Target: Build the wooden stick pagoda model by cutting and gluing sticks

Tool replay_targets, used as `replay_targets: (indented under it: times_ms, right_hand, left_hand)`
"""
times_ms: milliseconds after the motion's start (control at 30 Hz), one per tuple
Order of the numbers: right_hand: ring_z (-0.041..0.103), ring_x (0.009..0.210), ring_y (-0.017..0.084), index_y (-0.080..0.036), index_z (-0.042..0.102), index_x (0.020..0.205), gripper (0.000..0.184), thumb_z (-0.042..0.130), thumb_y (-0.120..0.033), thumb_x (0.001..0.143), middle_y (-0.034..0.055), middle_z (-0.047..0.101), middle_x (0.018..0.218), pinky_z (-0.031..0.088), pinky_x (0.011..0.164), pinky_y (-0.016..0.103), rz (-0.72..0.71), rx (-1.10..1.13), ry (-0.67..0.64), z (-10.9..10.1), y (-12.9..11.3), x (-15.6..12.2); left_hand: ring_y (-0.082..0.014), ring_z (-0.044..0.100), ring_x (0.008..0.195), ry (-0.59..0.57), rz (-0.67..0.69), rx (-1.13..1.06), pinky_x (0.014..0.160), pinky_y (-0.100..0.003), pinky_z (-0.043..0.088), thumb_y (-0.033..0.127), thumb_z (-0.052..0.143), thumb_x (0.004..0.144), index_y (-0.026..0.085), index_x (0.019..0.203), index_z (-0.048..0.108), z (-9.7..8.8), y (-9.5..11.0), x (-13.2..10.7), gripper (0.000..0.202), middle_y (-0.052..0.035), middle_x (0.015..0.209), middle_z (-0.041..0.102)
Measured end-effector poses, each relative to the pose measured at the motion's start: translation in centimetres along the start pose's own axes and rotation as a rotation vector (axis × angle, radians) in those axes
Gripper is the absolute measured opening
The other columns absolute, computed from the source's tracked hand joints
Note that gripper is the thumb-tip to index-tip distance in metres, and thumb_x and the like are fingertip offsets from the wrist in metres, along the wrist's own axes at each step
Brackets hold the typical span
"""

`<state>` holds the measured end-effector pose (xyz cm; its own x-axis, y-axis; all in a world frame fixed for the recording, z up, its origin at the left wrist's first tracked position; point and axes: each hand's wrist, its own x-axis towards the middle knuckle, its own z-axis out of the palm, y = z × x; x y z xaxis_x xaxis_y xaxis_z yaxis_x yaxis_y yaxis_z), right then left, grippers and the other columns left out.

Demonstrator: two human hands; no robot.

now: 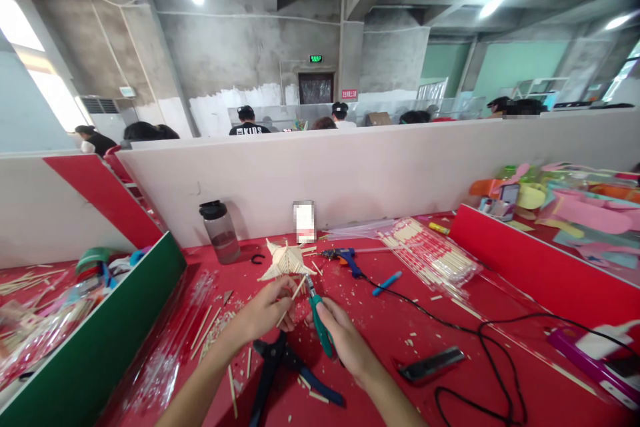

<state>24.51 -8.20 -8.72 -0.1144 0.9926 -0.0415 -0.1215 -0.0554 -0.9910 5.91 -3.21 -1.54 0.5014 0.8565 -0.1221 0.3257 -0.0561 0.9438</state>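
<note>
A thin wooden stick [299, 288] is pinched in the fingers of my left hand [274, 307], slanting up to the right. My right hand [341, 333] is closed round the green handles of a pair of pliers [319, 320]. The pliers' metal jaws point up and lie close to the stick's upper end; I cannot tell whether they touch it. Just beyond both hands sits a star-shaped piece built of wooden sticks [285, 260]. Below my hands lies a large dark cutter [277, 360] with blue-black handles.
A blue glue gun [349, 260] trails a black cord to a purple power strip [595, 367]. Bagged sticks [435, 253], a blue pen [387, 283] and a black box-like item [433, 365] lie to the right. A water bottle [219, 232] stands back left. Offcuts litter the red table; partitions flank it.
</note>
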Motion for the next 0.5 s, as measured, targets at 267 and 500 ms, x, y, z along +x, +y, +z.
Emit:
replay_targets:
  times_ms: [267, 500]
  right_hand:
    - [0.062, 0.095, 0.025, -0.022, 0.064, 0.098, 0.05, 0.052, -0.069, 0.089, 0.005, 0.068, 0.095, 0.047, 0.087, 0.037, -0.018, -0.052, 0.039, -0.16, -0.41, -0.06]
    - [0.062, 0.09, 0.024, -0.022, 0.061, 0.098, 0.047, 0.051, -0.068, 0.09, 0.0048, 0.066, 0.094, 0.048, 0.081, 0.035, -0.008, -0.064, 0.008, -0.44, -0.54, -0.11]
  left_hand:
    - [-0.0152, 0.066, 0.057, 0.017, -0.008, 0.006, 0.06, -0.03, 0.054, 0.035, 0.054, 0.083, 0.021, 0.094, 0.047, 0.09, 0.58, -0.4, 0.019, 0.0057, 0.067, 0.059]
    - [-0.015, 0.065, 0.053, 0.023, -0.036, 0.042, 0.056, -0.028, 0.052, 0.032, 0.05, 0.082, 0.02, 0.1, 0.047, 0.11, 0.13, -0.32, 0.021, 0.006, 0.065, 0.059]
